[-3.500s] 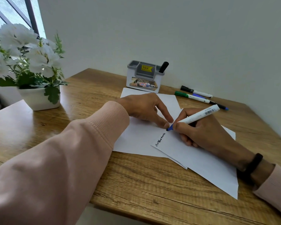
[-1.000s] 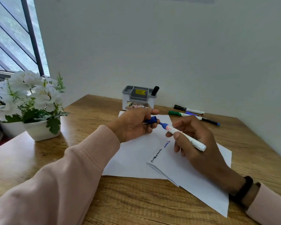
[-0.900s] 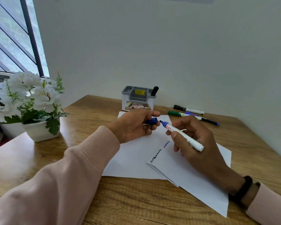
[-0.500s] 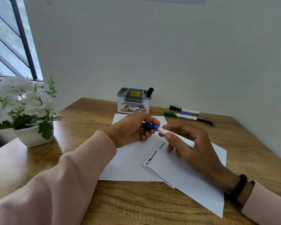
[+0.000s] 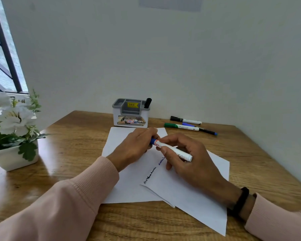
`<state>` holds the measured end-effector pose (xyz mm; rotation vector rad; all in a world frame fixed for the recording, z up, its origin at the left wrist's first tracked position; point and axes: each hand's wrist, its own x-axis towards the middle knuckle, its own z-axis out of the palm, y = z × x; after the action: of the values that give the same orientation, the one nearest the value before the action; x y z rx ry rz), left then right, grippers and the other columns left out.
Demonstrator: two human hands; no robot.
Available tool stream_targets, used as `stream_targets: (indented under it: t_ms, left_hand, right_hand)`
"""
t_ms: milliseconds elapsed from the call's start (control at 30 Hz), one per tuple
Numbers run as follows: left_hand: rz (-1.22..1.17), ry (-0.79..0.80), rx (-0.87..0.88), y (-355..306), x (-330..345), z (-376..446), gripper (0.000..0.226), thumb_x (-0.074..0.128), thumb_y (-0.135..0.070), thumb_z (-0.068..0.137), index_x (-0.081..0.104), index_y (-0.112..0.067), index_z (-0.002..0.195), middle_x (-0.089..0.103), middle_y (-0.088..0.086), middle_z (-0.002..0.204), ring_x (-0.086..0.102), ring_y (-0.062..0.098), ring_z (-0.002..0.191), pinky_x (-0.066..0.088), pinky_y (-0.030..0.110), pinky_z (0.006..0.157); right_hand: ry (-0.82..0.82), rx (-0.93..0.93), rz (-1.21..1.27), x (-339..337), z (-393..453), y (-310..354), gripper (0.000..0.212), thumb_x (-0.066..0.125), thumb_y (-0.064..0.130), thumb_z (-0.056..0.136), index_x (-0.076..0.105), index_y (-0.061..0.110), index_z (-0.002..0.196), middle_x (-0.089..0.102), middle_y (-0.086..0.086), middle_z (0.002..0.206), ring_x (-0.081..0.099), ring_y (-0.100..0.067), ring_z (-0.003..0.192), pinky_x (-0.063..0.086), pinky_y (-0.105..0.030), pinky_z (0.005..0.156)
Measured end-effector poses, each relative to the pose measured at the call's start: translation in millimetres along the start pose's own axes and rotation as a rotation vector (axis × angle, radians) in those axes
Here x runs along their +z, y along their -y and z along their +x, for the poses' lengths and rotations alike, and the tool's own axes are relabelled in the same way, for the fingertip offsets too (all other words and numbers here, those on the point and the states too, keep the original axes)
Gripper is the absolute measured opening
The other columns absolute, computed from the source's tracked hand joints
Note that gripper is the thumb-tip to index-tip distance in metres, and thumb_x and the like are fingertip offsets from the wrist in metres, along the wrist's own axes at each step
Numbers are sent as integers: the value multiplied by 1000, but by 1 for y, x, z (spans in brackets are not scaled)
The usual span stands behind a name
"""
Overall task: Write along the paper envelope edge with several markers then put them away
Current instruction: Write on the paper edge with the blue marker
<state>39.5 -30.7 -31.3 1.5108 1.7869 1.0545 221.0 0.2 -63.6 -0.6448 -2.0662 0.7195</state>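
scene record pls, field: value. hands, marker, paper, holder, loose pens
left hand: on the blue cap end of the marker
right hand: grips the marker barrel
envelope: on a white sheet, black and blue writing along its edge
holder: at the wall, one black marker in it
loose pens: right of the holder, on the table
plant: far left

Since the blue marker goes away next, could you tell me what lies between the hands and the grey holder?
In the head view, only the far end of the white sheet and bare table lie before the holder.
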Motion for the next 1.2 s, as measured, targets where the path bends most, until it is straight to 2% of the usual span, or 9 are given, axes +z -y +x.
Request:
stream_targets:
  t_ms: [133, 233, 467, 600, 700, 833, 967, 1100, 1200]
  left_hand:
    - [96, -120, 100, 4, 6, -8, 52, 24, -44, 109, 72, -28, 101, 63, -4, 102, 56, 11, 88, 43, 31, 86]
    - [222, -226, 160, 6, 9, -14, 60, 21, -50, 107, 76, -25, 103, 71, 0, 112, 61, 20, 100, 46, 36, 94]
    - [350, -217, 208, 0, 6, -19, 57, 28, -46, 108, 72, -14, 93, 69, 4, 90, 60, 23, 86, 48, 41, 82]
    - [-116, -183, 215, -4, -6, 1, 38, 47, -34, 105, 70, -18, 80, 48, -8, 63, 42, 12, 58, 34, 27, 53]
    - [-427, -245, 139, 9, -18, 9, 30, 52, -30, 104, 74, -15, 90, 46, -4, 62, 40, 10, 52, 37, 22, 47]
    - [-466, -578, 181, 28, -42, 22, 20, 57, -24, 102, 72, -11, 99, 61, 7, 75, 57, 10, 54, 51, 25, 54]
    - [-315, -926, 419, 27, -61, 30, 18, 61, -31, 100, 71, -16, 105, 72, 1, 89, 71, 16, 69, 59, 29, 65]
    - [-44, -1017, 482, 18, -62, 44, 17, 66, -33, 98, 71, -18, 106, 71, -5, 93, 67, 9, 76, 50, 10, 71]
    - [14, -957, 484, 13, -57, 63, 16, 70, -29, 95, 69, -16, 104, 71, -3, 93, 67, 11, 76, 48, 8, 72]
  right_hand:
    - [1, -3, 7, 0, -2, 2, 18, 71, 23, 99, 74, 21, 117, 75, 13, 86, 74, -11, 66, 51, -13, 60]
    - [12, -34, -30, 1, -4, 3, 20, 71, 24, 100, 73, 21, 119, 75, 14, 86, 73, -8, 69, 53, -17, 63]
    - [35, -84, -43, 2, -3, 4, 18, 72, 23, 100, 71, 23, 118, 78, 9, 95, 76, -15, 77, 62, -37, 67]
    - [-130, 83, 165, -3, 10, 12, 36, 84, 35, 86, 62, 26, 113, 79, -5, 75, 68, -19, 50, 57, -33, 52]
    - [-201, 220, 187, -8, 12, 7, 56, 86, 55, 72, 58, 32, 115, 77, -11, 76, 66, -21, 47, 56, -34, 51]
    - [-229, 351, 208, -11, 14, -3, 46, 83, 44, 86, 58, 25, 119, 76, -11, 74, 61, -18, 45, 50, -28, 47]
    - [-188, 391, 192, -9, 16, -6, 29, 78, 40, 92, 62, 26, 111, 76, -6, 71, 62, -18, 46, 49, -27, 47]
    - [-156, 408, 153, -9, 15, -6, 22, 77, 40, 94, 64, 29, 107, 78, -4, 72, 63, -15, 47, 50, -25, 47]
    - [-146, 409, 139, -9, 16, -8, 19, 76, 39, 95, 64, 29, 107, 78, -3, 73, 64, -13, 48, 52, -26, 49]
